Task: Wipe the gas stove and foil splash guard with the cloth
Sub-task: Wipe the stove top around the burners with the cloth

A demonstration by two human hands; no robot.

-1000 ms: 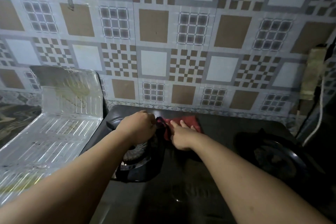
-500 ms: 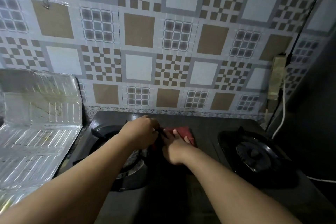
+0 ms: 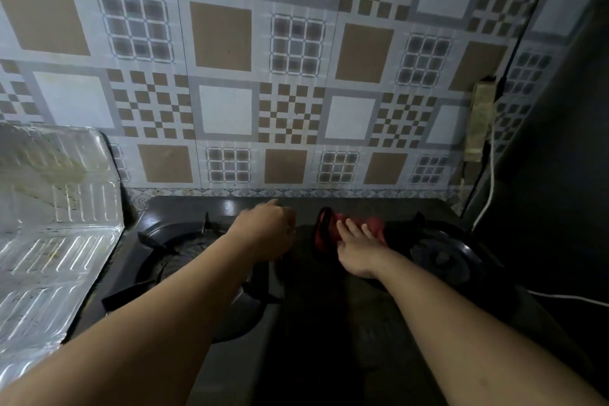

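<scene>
The black gas stove (image 3: pixel 323 323) fills the lower middle of the head view. Its left burner (image 3: pixel 184 250) and right burner (image 3: pixel 441 257) each carry a dark pan support. A red cloth (image 3: pixel 324 231) lies bunched on the stove top between the burners, near the back edge. My right hand (image 3: pixel 357 245) presses down on it with the fingers spread over the fabric. My left hand (image 3: pixel 267 231) hovers at the right edge of the left burner with its fingers curled in; a gap separates it from the cloth. The stained foil splash guard (image 3: pixel 56 224) stands at the left of the stove.
A patterned tiled wall (image 3: pixel 296 76) rises right behind the stove. A taped power strip (image 3: pixel 479 122) hangs on the wall at the right, and a white cable (image 3: pixel 488 188) drops from it past the stove's right side. A dark surface closes off the far right.
My right hand has slid the red cloth to the right, toward the right burner. My left hand is no longer touching the cloth, so the hands are now apart.
</scene>
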